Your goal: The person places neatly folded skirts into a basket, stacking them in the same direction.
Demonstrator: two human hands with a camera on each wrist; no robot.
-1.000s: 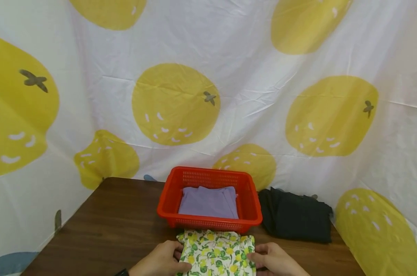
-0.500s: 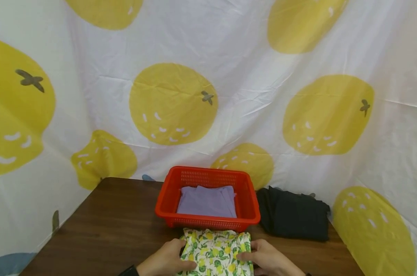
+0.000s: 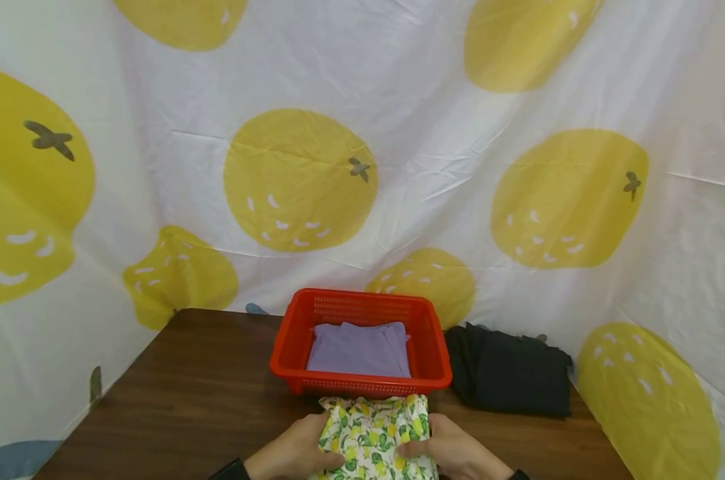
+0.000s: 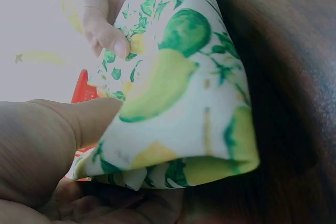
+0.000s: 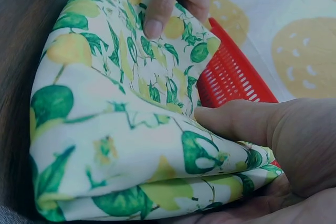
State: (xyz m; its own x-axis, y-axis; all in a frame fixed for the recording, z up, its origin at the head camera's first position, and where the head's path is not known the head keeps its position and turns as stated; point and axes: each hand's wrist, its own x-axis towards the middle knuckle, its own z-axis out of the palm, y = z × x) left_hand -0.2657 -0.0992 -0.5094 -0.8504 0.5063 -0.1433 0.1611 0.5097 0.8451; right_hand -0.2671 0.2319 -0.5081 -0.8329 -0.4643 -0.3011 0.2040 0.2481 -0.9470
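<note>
A folded cloth with a lemon-and-leaf print (image 3: 371,433) is held at the near edge of the table, in front of the red basket. My left hand (image 3: 299,448) grips its left side, thumb on top and fingers beneath, as the left wrist view shows of the cloth (image 4: 173,77). On the opposite side my right hand (image 3: 458,448) pinches it the same way; in the right wrist view the thumb (image 5: 236,121) presses on the upper layer. The cloth's layers (image 5: 131,182) show at its folded edge. Its nearest end falls outside the head view.
Just beyond the cloth stands a red plastic basket (image 3: 362,385) with perforated walls. Inside it lies a folded lavender cloth (image 3: 359,350). A folded black garment (image 3: 515,373) lies right of the basket on the dark wooden table (image 3: 200,380). A lemon-print curtain (image 3: 428,167) hangs behind.
Both hands have come closer together, squeezing the lemon-print cloth narrower, and its far edge has shifted slightly toward the basket. The basket and black garment stay in place.
</note>
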